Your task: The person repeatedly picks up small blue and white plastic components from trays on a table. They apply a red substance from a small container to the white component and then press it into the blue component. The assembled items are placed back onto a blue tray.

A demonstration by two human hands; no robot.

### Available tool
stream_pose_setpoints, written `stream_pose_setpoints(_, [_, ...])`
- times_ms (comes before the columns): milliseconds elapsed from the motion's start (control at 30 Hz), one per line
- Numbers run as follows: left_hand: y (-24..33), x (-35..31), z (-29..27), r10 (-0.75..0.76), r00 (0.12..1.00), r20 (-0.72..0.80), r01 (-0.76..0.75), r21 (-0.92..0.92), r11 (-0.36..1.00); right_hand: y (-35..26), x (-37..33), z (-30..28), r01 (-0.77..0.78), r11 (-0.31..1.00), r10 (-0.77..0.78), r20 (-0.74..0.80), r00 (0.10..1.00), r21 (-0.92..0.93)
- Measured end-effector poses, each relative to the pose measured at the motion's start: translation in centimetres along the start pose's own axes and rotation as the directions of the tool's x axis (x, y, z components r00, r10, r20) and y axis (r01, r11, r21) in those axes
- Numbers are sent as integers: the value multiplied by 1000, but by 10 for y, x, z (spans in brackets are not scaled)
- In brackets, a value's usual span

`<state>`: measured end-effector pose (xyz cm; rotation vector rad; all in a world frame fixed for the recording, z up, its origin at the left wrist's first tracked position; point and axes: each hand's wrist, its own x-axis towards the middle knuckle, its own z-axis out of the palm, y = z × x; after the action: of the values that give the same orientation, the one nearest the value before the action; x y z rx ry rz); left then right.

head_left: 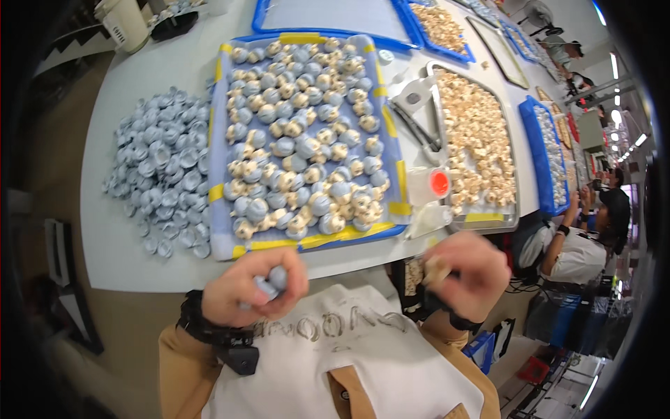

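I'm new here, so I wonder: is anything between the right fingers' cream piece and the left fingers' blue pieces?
Nothing visible stands between the cream piece and the blue pieces; the gap looks open.

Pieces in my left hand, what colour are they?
The pieces in your left hand are pale blue-grey, clearest in the head view.

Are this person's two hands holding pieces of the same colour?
No, the left fingers hold light-blue pieces, while the right fingers hold a cream-coloured piece.
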<state>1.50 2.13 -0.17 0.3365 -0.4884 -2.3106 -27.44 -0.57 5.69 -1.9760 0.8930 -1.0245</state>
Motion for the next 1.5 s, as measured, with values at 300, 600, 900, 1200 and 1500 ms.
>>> stream_pose_setpoints(300, [3,2,12,-43,979,-198,84,207,975,6,12,56,-125,936,56,213,976,328])
stream_pose_setpoints(600, [1,-1,6,-23,967,-255,49,97,994,-3,16,36,-93,966,66,117,991,243])
stream_pose_setpoints(900, [-1,-4,-3,27,995,-100,8,337,941,23,31,-42,-227,780,20,-339,940,-583])
stream_pose_setpoints(1200, [3,-6,7,94,958,-270,11,363,932,32,41,-37,-88,717,31,-95,995,-691])
stream_pose_setpoints(1500, [6,1,18,72,942,-328,34,306,951,40,41,-40,-46,736,71,10,997,-676])
